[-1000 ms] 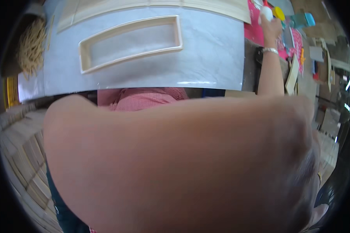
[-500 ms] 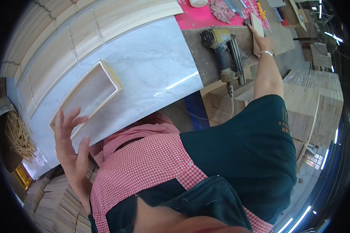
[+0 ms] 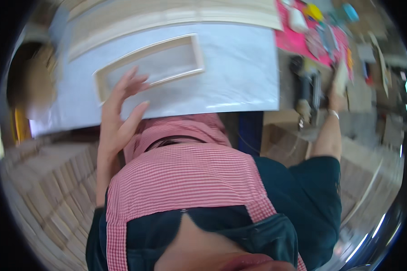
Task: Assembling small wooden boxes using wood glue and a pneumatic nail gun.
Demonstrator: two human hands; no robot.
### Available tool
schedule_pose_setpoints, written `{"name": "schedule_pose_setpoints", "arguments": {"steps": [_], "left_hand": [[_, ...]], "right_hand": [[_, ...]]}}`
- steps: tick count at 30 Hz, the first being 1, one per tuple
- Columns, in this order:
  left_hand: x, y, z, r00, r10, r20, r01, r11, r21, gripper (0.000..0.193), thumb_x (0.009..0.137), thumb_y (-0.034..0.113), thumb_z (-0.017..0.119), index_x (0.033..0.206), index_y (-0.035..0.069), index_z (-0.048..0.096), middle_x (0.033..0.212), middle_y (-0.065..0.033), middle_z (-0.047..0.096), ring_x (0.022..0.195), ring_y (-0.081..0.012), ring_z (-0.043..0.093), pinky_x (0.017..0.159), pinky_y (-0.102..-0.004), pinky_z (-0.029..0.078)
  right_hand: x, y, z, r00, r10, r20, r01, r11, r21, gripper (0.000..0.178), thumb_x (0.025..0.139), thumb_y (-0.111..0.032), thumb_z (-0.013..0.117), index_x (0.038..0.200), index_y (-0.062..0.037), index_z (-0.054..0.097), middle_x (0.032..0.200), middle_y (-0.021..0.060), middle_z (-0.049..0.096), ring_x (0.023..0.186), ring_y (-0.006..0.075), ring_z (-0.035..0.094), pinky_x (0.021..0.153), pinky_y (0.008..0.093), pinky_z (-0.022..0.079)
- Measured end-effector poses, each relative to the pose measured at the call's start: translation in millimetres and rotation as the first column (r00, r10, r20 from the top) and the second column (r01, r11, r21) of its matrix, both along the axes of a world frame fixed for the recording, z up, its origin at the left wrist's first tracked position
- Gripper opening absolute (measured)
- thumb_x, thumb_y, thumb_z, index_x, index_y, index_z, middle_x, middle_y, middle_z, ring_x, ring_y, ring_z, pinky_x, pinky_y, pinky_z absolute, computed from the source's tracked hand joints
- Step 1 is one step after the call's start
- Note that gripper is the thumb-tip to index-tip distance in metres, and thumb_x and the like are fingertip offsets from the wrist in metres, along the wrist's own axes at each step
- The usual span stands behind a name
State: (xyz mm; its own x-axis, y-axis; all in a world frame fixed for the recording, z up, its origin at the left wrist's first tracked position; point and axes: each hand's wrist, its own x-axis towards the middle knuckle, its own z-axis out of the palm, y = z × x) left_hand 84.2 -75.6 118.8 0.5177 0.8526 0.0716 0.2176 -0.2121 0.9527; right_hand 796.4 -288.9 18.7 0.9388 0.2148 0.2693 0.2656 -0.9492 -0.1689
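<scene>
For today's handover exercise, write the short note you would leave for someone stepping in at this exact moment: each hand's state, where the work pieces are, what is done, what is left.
Left hand: open, fingers spread, at the near edge of the rectangular wooden frame on the white sheet; contact unclear.
Right hand: stretched far right, holding a small pale piece beside the power tool on the workbench.
Pink mat with small items lies at far right.
Long wooden mouldings lie beyond the sheet.
Done: frame looks assembled and lying flat.
Left: cannot tell; the view is blurred.
</scene>
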Motion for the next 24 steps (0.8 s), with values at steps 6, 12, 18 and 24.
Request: {"name": "schedule_pose_setpoints", "arguments": {"steps": [6,12,18,24], "left_hand": [[-74,-19,-20,0.936,0.353,-0.012,-0.350,0.932,0.095,0.052,0.085,-0.001,0.065,0.137,0.000,0.058,0.119,-0.0131,0.068,0.103,-0.0223,0.065,0.097,-0.0348,0.049],[-130,-23,-54,0.767,0.627,-0.136,-0.583,0.769,0.261,0.034,0.084,0.007,0.073,0.117,-0.001,0.070,0.103,-0.0082,0.068,0.091,-0.0191,0.064,0.084,-0.0289,0.050],[-124,-17,-72,0.739,0.623,-0.256,-0.536,0.774,0.337,0.030,0.083,0.011,0.077,0.110,-0.001,0.074,0.097,-0.0065,0.070,0.084,-0.0180,0.064,0.076,-0.0279,0.051],[-118,-9,-66,0.721,0.643,-0.258,-0.584,0.764,0.274,0.033,0.083,0.014,0.079,0.112,-0.001,0.074,0.097,-0.0078,0.072,0.083,-0.0181,0.065,0.078,-0.0276,0.051]], "right_hand": [[-58,45,33,0.990,-0.119,0.076,0.112,0.989,0.100,0.098,0.071,-0.081,0.069,0.115,0.0075,0.068,0.111,0.0285,0.070,0.094,0.0413,0.069,0.083,0.0442,0.056],[-220,169,67,0.711,0.664,0.231,-0.693,0.606,0.390,0.079,0.081,-0.048,0.081,0.135,0.0042,0.057,0.127,0.0230,0.065,0.112,0.0362,0.065,0.098,0.0409,0.051],[-459,227,86,-0.346,0.938,-0.022,-0.914,-0.332,0.235,0.086,0.071,-0.028,0.088,0.146,-0.0067,0.052,0.144,0.0120,0.058,0.134,0.0310,0.053,0.118,0.0402,0.037],[-482,251,88,-0.431,0.902,-0.006,-0.900,-0.429,0.079,0.087,0.070,-0.035,0.089,0.145,-0.0088,0.053,0.144,0.0098,0.058,0.132,0.0306,0.054,0.118,0.0419,0.037]]}}
